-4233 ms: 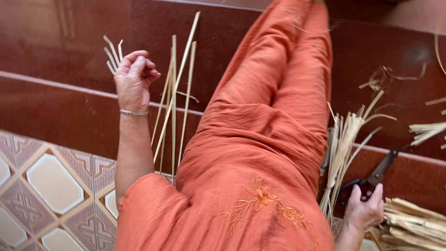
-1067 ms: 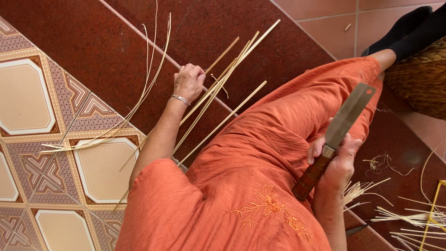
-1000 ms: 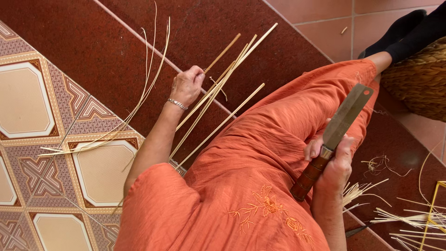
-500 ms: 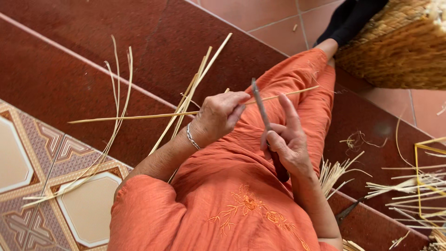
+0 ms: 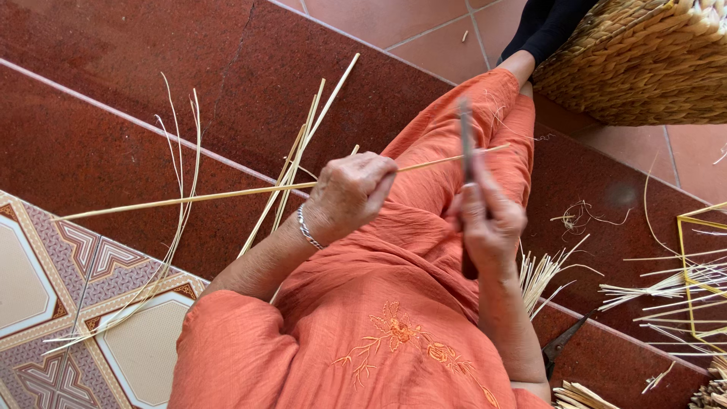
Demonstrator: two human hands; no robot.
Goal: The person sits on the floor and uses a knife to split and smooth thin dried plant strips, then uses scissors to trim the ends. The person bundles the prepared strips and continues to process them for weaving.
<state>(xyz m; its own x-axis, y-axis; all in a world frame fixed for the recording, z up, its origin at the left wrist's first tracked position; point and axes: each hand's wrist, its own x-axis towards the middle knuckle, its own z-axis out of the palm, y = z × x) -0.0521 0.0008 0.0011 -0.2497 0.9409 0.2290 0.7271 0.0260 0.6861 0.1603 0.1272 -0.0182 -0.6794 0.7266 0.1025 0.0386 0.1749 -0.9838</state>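
Observation:
I sit on red tiled steps in orange clothing. My left hand, with a silver bracelet on the wrist, grips a long thin bamboo strip that runs level across my lap from far left to right. My right hand holds a knife upright by its dark handle, the blade's edge meeting the strip just right of my left hand.
Several loose bamboo strips lean on the step behind my left hand, thinner slivers curve further left. A woven basket stands top right. Cut strips and a yellow frame lie right, scissors below.
I picked up the knife and one strip. My hands came together over my lap; the strip now lies level and the blade stands against it. The view shifted left.

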